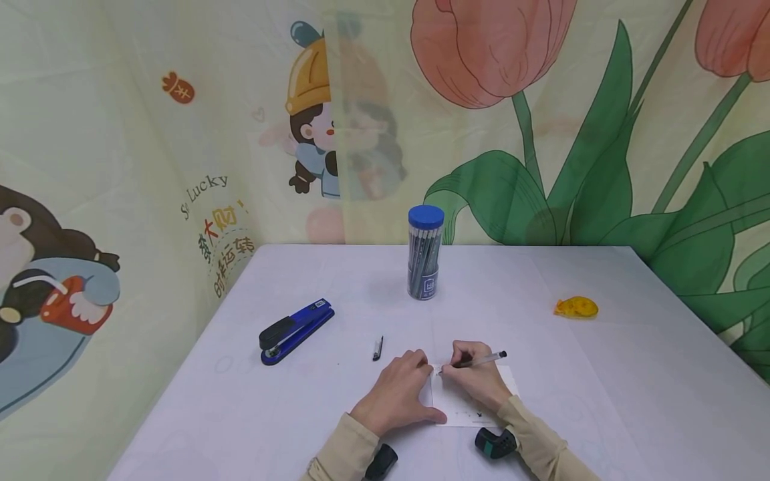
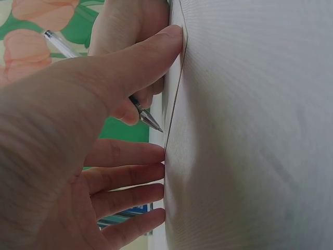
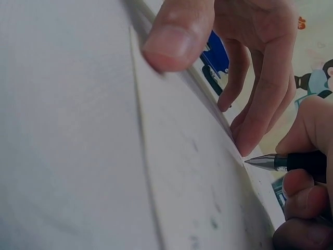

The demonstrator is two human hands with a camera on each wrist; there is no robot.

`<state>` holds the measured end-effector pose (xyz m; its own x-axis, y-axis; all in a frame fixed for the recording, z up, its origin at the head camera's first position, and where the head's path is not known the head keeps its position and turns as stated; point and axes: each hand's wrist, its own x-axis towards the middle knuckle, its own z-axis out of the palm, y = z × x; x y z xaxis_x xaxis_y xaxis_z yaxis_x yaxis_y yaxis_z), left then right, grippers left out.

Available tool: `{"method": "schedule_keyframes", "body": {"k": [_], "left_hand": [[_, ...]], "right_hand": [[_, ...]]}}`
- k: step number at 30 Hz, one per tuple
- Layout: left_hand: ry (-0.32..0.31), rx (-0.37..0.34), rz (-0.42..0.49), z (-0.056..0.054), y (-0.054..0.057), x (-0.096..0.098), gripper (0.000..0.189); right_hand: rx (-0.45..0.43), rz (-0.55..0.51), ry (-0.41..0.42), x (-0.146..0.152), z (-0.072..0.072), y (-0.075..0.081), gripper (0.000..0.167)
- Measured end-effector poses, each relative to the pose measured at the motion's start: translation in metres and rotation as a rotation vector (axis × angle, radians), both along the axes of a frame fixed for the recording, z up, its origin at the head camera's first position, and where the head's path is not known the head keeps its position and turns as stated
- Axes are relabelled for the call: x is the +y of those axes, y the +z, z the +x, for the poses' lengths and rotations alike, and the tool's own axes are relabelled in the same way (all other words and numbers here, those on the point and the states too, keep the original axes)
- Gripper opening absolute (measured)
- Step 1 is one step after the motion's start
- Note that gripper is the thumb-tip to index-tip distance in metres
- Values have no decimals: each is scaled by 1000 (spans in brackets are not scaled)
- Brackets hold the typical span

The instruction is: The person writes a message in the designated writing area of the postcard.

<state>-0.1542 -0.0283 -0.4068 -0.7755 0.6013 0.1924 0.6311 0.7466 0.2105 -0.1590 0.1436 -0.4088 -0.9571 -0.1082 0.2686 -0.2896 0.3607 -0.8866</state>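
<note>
My right hand (image 1: 479,382) pinches a clear gel pen (image 1: 490,359) with a black grip. Its metal tip (image 3: 260,162) meets the upper left part of a white sheet of paper (image 1: 460,406), as the right wrist view shows. My left hand (image 1: 398,395) rests at the sheet's left side, with the thumb (image 2: 156,52) on the lower edge and the fingertips down by the left edge. Small dark marks show near the bottom of the paper. A pen cap (image 1: 377,349) lies on the table beyond my left hand.
A blue and black stapler (image 1: 296,332) lies at the left. Toward the back stands a clear tub of pens (image 1: 424,257) with a blue lid. An orange-yellow object, perhaps a tape dispenser (image 1: 576,307), sits at the right. Printed curtains hang behind the white table (image 1: 210,414).
</note>
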Motion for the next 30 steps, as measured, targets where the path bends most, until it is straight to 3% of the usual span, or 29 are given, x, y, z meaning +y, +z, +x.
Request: {"method": "schedule_keyframes", "body": {"k": [15, 23, 27, 30], "left_hand": [[4, -1, -6, 0, -1, 0, 60], [4, -13, -9, 0, 0, 0, 61], [6, -15, -10, 0, 0, 0, 61], [7, -18, -9, 0, 0, 0, 61]], "right_hand": [[10, 13, 9, -1, 0, -1, 23], [-4, -26, 23, 8, -17, -31, 25], [-8, 3, 15, 6, -15, -27, 25], [4, 9, 15, 3, -9, -15, 24]]}}
